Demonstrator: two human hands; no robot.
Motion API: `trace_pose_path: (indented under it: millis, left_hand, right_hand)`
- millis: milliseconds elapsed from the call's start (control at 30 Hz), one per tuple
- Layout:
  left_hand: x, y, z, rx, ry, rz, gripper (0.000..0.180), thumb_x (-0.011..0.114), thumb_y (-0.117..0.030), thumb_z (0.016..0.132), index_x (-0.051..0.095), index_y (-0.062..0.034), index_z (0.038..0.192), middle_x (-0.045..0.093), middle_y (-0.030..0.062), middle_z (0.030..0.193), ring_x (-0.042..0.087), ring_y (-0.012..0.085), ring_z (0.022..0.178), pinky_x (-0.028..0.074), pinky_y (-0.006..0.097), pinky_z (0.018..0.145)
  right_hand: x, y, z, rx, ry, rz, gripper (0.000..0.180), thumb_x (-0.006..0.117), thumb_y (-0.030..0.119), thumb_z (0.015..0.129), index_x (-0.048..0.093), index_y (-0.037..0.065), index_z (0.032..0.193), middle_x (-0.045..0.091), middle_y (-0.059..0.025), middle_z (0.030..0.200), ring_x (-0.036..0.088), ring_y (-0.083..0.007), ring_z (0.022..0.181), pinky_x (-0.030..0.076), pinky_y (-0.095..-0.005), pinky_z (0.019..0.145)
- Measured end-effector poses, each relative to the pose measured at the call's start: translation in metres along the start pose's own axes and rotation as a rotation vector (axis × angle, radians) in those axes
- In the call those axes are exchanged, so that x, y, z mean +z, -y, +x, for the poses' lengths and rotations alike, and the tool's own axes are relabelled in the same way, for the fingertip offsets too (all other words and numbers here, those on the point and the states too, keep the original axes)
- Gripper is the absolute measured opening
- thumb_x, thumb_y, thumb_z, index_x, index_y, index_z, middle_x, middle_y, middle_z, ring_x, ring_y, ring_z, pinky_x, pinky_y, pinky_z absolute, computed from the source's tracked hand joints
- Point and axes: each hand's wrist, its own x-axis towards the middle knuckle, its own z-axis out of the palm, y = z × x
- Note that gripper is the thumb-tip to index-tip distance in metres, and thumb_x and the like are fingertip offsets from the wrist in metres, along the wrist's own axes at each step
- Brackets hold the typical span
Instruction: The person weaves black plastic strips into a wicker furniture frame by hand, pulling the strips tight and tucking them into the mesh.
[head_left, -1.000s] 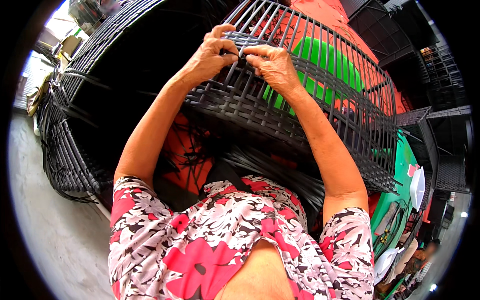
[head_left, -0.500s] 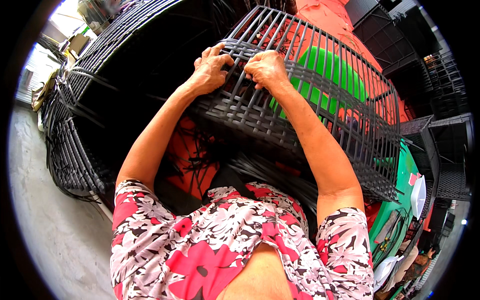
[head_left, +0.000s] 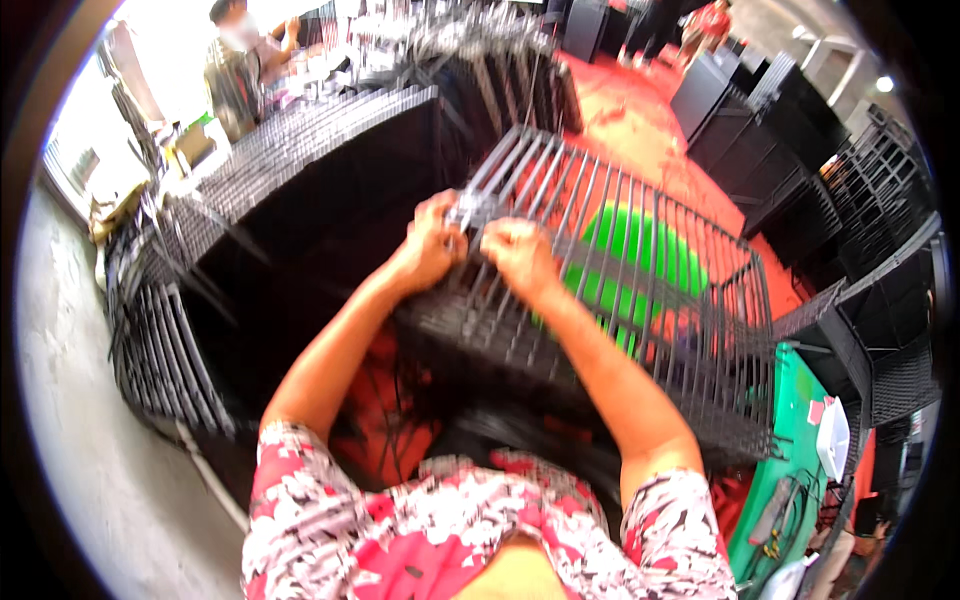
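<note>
A half-woven dark grey wicker panel (head_left: 612, 290) lies tilted in front of me, with bare parallel bars and some rows of strands woven across them. At its left edge my left hand (head_left: 432, 248) is closed round the panel where the woven band ends. Just right of it, my right hand (head_left: 522, 262) is closed in a pinch on the band, on a grey plastic wicker strand (head_left: 478, 208) that blurs between the hands. Motion blur and the curled fingers hide the strand's end.
A big dark woven piece (head_left: 180, 350) curves round on the left, with loose strands sticking out. A bright green surface (head_left: 635, 265) shows through the bars. To the right are a green board (head_left: 795, 420) and a white tray (head_left: 832, 440). Another person (head_left: 235, 75) is at the far left.
The view has tipped up, so the hands and panel appear lower and more of the far room shows. Both hands stay at the panel's left edge, the right one slightly nearer the left.
</note>
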Motion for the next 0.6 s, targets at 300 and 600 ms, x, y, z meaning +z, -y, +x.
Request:
trace_pose_path:
  millis: [300, 600]
  left_hand:
    - [-0.071, -0.074, 0.02, 0.237, 0.091, 0.302, 0.008, 0.065, -0.003, 0.067, 0.063, -0.0046, 0.075, 0.048, 0.0103, 0.123, 0.044, 0.03, 0.113, 0.036, 0.04, 0.093]
    - [-0.039, -0.034, -0.002, -0.384, 0.141, 0.396, 0.031, 0.069, -0.024, 0.069, 0.061, -0.0032, 0.091, 0.061, 0.0156, 0.093, 0.059, 0.0312, 0.091, 0.046, 0.039, 0.078]
  right_hand:
    - [0.009, 0.036, 0.009, 0.324, 0.202, 0.704, 0.018, 0.063, 0.016, 0.083, 0.067, 0.002, 0.094, 0.061, -0.0006, 0.068, 0.053, -0.0039, 0.053, 0.043, -0.0162, 0.045]
    - [0.019, 0.027, 0.019, 0.525, 0.053, 0.538, 0.007, 0.065, 0.007, 0.077, 0.065, 0.0, 0.079, 0.061, -0.0026, 0.062, 0.05, -0.0031, 0.045, 0.045, -0.0181, 0.037]
